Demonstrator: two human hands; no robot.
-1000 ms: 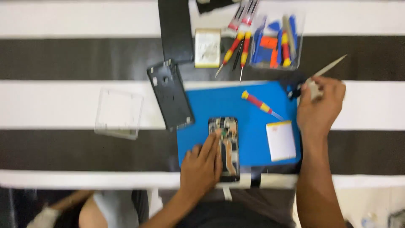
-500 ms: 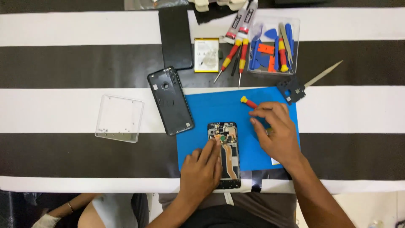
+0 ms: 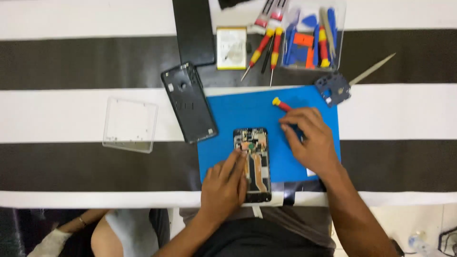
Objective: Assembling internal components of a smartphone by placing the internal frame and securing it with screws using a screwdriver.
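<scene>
An opened phone (image 3: 253,157) with its boards exposed lies on a blue mat (image 3: 238,112). My left hand (image 3: 224,184) rests on the phone's lower left side, fingers pressing it down. My right hand (image 3: 308,139) sits on the mat just right of the phone, fingers curled over a red and yellow screwdriver (image 3: 281,104) whose yellow end sticks out above the fingers. The phone's black back cover (image 3: 188,102) lies left of the mat.
A clear plastic lid (image 3: 130,124) lies at the left. A tool tray (image 3: 312,38), loose screwdrivers (image 3: 264,47), a battery (image 3: 231,47), a small black bracket (image 3: 332,88) and a metal spudger (image 3: 372,69) lie at the back. Someone's arm (image 3: 71,228) shows below the table edge.
My right hand came down from the far right, where it left the spudger and bracket, to the screwdriver on the mat and closed over it. The left hand stayed on the phone.
</scene>
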